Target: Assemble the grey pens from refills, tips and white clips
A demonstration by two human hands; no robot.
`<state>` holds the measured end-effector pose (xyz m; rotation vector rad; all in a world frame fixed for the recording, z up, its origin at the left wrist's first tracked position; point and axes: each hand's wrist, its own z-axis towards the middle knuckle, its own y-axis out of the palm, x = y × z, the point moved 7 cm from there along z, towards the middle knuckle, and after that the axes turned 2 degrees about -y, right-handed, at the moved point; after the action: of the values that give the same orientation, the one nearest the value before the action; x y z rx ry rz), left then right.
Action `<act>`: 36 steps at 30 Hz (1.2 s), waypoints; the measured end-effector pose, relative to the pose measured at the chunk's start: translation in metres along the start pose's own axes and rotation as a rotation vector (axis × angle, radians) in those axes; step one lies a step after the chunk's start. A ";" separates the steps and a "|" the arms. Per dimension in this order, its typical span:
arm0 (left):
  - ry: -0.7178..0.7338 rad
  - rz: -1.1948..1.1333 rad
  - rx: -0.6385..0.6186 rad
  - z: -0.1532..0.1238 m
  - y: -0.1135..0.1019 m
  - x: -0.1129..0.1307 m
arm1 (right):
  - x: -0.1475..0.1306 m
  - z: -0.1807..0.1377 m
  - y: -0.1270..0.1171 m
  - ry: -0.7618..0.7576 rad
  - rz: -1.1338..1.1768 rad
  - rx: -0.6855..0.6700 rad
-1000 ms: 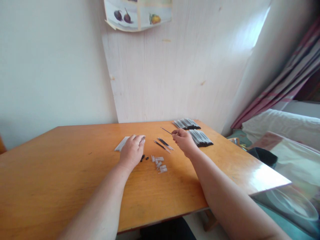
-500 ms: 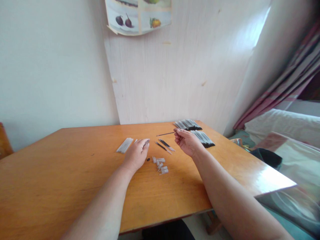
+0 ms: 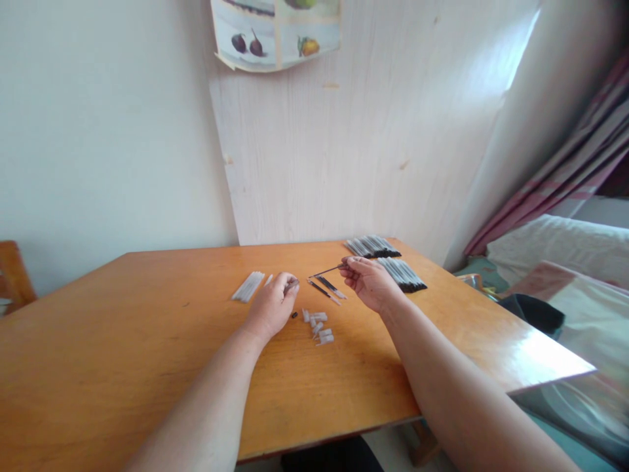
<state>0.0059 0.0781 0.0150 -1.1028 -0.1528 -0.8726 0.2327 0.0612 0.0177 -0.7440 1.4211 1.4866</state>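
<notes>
My right hand (image 3: 369, 283) pinches one end of a thin dark pen refill (image 3: 327, 271), whose tip points left and slightly down above the table. To its left, my left hand (image 3: 273, 307) is closed, with a small greyish thing showing at the fingertips that I cannot make out. Between the hands lie several dark pen refills (image 3: 325, 289) with pale ends. Several clear pen caps (image 3: 322, 337) are scattered nearer to me, beside a small black piece (image 3: 294, 315). Behind my left hand rests a row of whitish pen barrels (image 3: 247, 286), partly hidden by the hand.
Two rows of clear pens with black ends, a far one (image 3: 372, 246) and a nearer one (image 3: 403, 275), lie at the back right of the wooden table (image 3: 122, 354). A board (image 3: 304, 157) stands behind the table. A dark container (image 3: 533, 314) is beyond the right edge.
The refill in my right hand has tilted, its tip now lower than the held end. My left hand stays closed in about the same place. The view has shifted slightly.
</notes>
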 end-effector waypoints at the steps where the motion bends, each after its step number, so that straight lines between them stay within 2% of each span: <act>1: 0.007 0.006 0.002 0.000 0.000 0.001 | 0.001 0.000 0.001 -0.004 0.006 -0.005; 20: 0.053 -0.003 -0.051 -0.002 0.008 0.007 | 0.009 -0.006 0.017 -0.018 -0.063 -0.047; 27: 0.063 -0.034 -0.095 -0.003 0.013 0.009 | 0.008 -0.005 0.016 -0.063 -0.120 -0.010; 36: 0.052 -0.078 -0.117 -0.003 0.014 0.010 | 0.007 -0.006 0.018 -0.077 -0.106 -0.028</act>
<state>0.0210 0.0720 0.0088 -1.1880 -0.1032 -0.9895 0.2126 0.0580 0.0180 -0.7597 1.2867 1.4403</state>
